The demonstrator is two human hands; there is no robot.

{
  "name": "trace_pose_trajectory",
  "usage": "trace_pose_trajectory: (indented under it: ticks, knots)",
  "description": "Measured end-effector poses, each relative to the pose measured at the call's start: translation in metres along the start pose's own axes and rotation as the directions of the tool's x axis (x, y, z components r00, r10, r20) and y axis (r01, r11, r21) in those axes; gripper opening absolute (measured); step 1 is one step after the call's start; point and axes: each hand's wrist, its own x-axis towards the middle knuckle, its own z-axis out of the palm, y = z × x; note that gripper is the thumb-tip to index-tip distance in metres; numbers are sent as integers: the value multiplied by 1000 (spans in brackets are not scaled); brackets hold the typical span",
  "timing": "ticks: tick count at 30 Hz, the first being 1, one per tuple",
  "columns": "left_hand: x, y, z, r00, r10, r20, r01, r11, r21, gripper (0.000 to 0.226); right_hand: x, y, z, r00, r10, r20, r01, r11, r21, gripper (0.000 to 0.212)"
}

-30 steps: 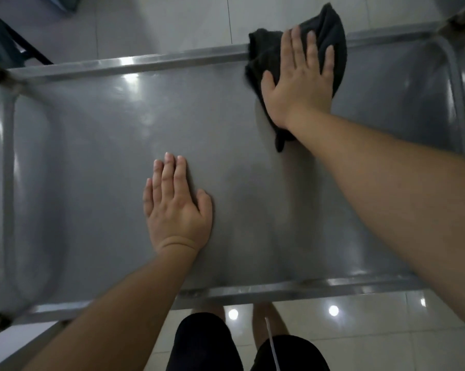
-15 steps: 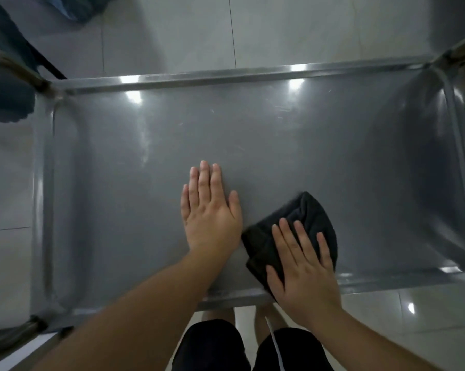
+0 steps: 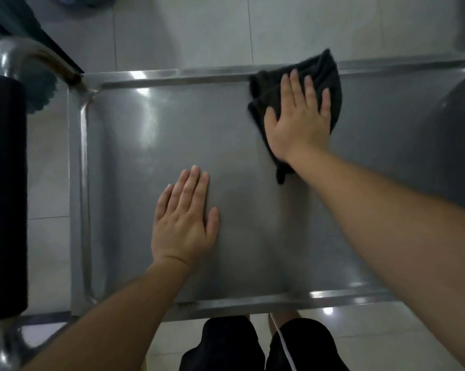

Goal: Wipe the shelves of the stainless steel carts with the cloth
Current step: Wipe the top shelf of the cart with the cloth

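Two flat hands on shelf (image 3: 134,162): right hand (image 3: 298,121) atop cloth (image 3: 325,73), left hand (image 3: 184,223) bare.

Steel cart shelf (image 3: 151,162), dark cloth (image 3: 330,76) at far rim

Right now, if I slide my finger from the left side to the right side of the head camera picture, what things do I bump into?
Black foam-covered cart handle → shelf's left rim → left hand, flat on the shelf → right hand, pressing the dark cloth at the far rim.
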Motion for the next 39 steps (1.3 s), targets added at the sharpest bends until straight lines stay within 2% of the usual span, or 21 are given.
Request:
trace_pose_trajectory:
  ticks: [4, 8, 10, 16, 21, 27, 34, 36, 38, 39]
  knots:
    - [1, -4, 2, 1000, 13, 0, -13, 1000, -3, 68, 39, -21, 3, 997, 70, -25, -70, 997, 8, 76]
    - [-1, -6, 2, 999, 15, 30, -16, 1000, 21, 69, -11, -11, 8, 995, -11, -94, 22, 993, 115, 74]
    - [0, -5, 2, 999, 10, 35, -11, 1000, 19, 69, -55, -7, 11, 992, -68, -103, 78, 992, 101, 70]
    - [1, -3, -3, 996, 8, 86, -8, 1000, 4, 69, -205, 10, 22, 974, -218, 60, 217, 976, 14, 89]
    - [1, 1, -12, 988, -25, 153, 25, 1000, 1, 70, -293, 22, 18, 904, -368, 219, 368, 929, 43, 110]
    - [0, 14, -30, 969, -64, 238, 75, 997, -35, 66, -330, 36, 14, 832, -485, 271, 500, 866, 16, 92]
    - [-27, 31, -56, 919, -101, 382, 126, 991, -41, 67, -348, 37, 9, 818, -526, 230, 534, 845, 32, 66]
    - [-42, 36, -61, 902, -123, 414, 155, 987, -44, 65, -350, 31, -3, 837, -498, 226, 496, 865, 71, 56]
    - [-55, 44, -69, 903, -130, 410, 168, 984, -58, 63, -347, 22, -25, 845, -427, 320, 404, 904, 139, 55]
    - [-62, 48, -74, 904, -132, 406, 171, 983, -62, 63, -343, 16, -35, 815, -403, 417, 373, 915, 155, 54]
